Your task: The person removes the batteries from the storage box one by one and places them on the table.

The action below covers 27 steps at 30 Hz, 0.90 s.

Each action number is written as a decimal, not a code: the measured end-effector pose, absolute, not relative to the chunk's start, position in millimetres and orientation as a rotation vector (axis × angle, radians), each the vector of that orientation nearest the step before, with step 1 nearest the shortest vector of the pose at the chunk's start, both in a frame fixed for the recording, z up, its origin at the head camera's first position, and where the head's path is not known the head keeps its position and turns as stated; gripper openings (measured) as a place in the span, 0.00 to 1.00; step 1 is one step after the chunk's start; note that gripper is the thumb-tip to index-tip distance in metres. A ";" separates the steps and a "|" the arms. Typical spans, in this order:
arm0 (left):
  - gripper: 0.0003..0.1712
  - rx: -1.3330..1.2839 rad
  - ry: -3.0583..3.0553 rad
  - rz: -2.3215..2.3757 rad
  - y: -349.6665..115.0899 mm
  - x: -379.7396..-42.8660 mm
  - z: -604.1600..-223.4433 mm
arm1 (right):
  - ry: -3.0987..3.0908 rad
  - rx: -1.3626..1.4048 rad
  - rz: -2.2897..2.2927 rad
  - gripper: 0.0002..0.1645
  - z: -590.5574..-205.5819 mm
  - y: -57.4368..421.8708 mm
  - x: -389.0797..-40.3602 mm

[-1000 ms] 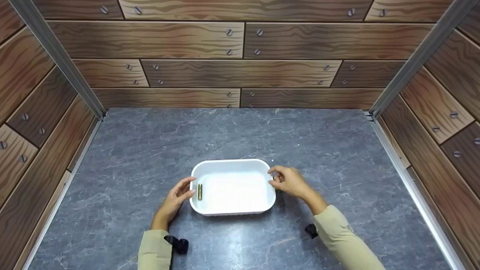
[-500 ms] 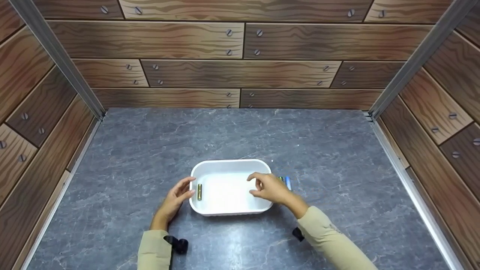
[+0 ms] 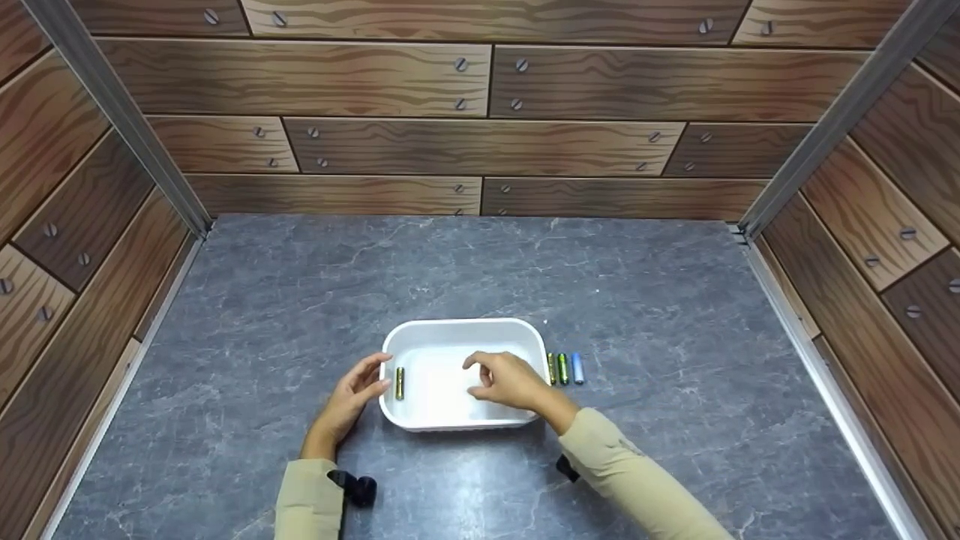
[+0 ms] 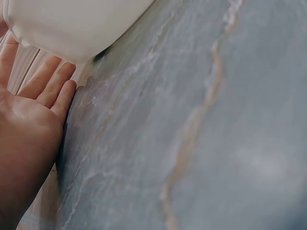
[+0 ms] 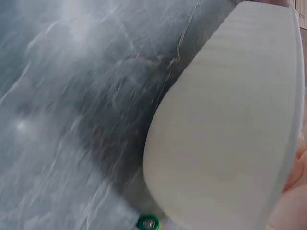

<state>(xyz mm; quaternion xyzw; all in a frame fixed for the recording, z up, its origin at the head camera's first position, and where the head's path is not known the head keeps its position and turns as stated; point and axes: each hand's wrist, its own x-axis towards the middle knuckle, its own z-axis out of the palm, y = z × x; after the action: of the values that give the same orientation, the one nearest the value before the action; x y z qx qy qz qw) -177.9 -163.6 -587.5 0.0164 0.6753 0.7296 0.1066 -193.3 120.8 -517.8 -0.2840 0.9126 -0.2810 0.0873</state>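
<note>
A white rectangular tub (image 3: 461, 429) sits on the table with a gold battery (image 3: 399, 383) lying inside near its left end. My left hand (image 3: 349, 397) stays at the tub's left end, thumb and fingertips at the rim. In the left wrist view the left fingers (image 4: 50, 91) stretch straight beside the outer wall. Over the tub's interior hovers my right hand (image 3: 510, 381), fingers bent, thumb and forefinger apart with nothing seen between them. The right wrist view has the tub's outer wall (image 5: 220, 124) hiding most of that hand.
Just outside the tub's right end, a gold battery (image 3: 552, 368), a green battery (image 3: 563, 369) and a blue battery (image 3: 577, 368) lie side by side. The grey marbled table (image 3: 675, 300) is bordered by wood-patterned walls (image 3: 487, 146) at the back and sides.
My right hand has moved left from the tub's right rim to over its middle, uncovering the three batteries outside. The left hand and the battery inside have stayed put.
</note>
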 end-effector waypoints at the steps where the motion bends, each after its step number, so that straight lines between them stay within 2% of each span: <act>1: 0.28 0.048 1.990 2.150 -163.5 -178.0 -587.3 | 2.717 -0.853 -0.839 0.20 -518.9 117.6 -193.7; 27: 0.29 0.041 1.988 2.122 -164.1 -177.3 -586.0 | 2.709 -0.754 -0.759 0.25 -535.5 52.7 -201.4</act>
<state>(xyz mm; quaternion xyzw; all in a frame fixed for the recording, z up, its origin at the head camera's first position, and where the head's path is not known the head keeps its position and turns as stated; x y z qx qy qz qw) -177.3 -164.1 -586.0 0.0141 0.6789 0.7248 0.1165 -201.4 52.7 -535.5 -0.2571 0.9240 -0.2589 0.1145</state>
